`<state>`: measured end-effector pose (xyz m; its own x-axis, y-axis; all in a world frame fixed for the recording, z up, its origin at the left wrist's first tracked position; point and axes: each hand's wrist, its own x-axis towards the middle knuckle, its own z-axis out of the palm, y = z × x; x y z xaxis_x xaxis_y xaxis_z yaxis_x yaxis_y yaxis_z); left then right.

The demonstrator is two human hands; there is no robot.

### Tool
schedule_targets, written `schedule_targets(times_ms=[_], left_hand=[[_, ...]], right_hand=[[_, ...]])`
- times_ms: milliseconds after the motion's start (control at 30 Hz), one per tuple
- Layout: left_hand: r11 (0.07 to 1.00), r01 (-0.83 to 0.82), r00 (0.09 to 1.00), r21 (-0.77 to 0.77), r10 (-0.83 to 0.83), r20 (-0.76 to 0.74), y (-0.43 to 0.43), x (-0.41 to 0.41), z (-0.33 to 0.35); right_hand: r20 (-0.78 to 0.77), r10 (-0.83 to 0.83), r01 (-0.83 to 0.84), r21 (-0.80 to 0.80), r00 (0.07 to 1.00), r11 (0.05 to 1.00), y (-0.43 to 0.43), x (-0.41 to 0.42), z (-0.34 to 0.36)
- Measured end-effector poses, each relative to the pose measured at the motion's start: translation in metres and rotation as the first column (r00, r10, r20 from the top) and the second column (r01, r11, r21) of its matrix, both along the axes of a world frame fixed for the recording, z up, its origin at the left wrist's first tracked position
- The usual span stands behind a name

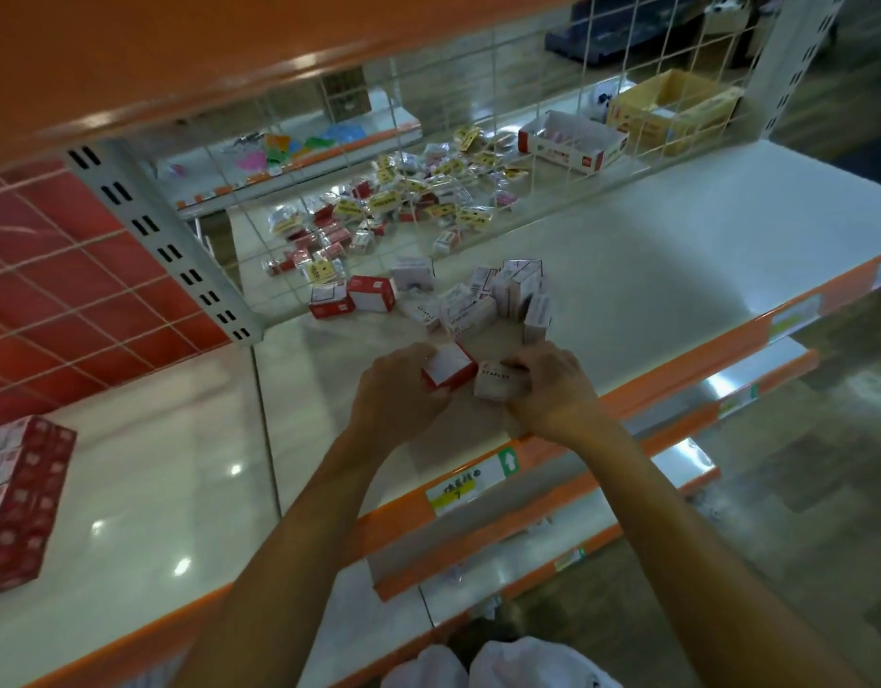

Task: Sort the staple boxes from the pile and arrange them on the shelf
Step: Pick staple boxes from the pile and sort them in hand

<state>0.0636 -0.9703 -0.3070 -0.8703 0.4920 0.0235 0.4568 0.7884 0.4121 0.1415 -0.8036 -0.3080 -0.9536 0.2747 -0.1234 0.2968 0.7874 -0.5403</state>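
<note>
**Orange-Trimmed Shop Shelving in Dim Light**

A white shelf [677, 230] with an orange front edge runs from 8 to 2 o'clock. An orange upper shelf [180, 42] overhangs it at 11. A white wire grid [478, 141] forms the back at 12, fixed to a slotted grey upright [165, 240] at 10, with a red panel [56, 270] behind at 9. Dull tiled floor [801, 464] shows at 4. Small glints [182, 566] of light sit on the glossy surface at 8.
</note>
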Motion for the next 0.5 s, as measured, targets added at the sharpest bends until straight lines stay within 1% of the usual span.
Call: schedule_targets(times_ms=[67,100,200,267,333,367,400,500], left_hand=[[0.988,-0.084,0.989,0.132,0.067,0.131,-0.014,0.003,0.006],[0.978,-0.125,0.979,0.168,0.093,0.184,-0.021,0.005,0.009],[0.923,-0.254,0.937,0.288,0.160,0.312,-0.048,0.011,0.012],[0.849,-0.362,0.878,0.385,0.172,0.447,-0.068,0.014,0.013],[0.722,-0.489,0.782,0.489,0.115,0.613,-0.088,0.020,0.016],[0.664,-0.540,0.740,0.517,0.081,0.668,-0.097,0.024,0.019],[0.628,-0.576,0.711,0.524,0.068,0.700,-0.105,0.028,0.021],[0.575,-0.646,0.664,0.502,0.100,0.741,-0.131,0.038,0.022]], right_hand=[[-0.023,-0.008,0.006,-0.073,1.000,0.997,-0.006,-0.001,0.005],[-0.029,-0.010,0.007,-0.109,1.000,0.994,-0.009,-0.002,0.007],[-0.061,0.032,-0.040,-0.132,0.998,0.990,-0.025,-0.006,0.016],[-0.079,0.071,-0.081,-0.131,0.994,0.988,-0.039,-0.009,0.021],[-0.090,0.118,-0.127,-0.109,0.989,0.986,-0.055,-0.014,0.023],[-0.092,0.145,-0.154,-0.098,0.985,0.983,-0.063,-0.015,0.024],[-0.092,0.173,-0.181,-0.093,0.981,0.979,-0.072,-0.017,0.026],[-0.080,0.239,-0.247,-0.120,0.968,0.962,-0.102,-0.017,0.030]])
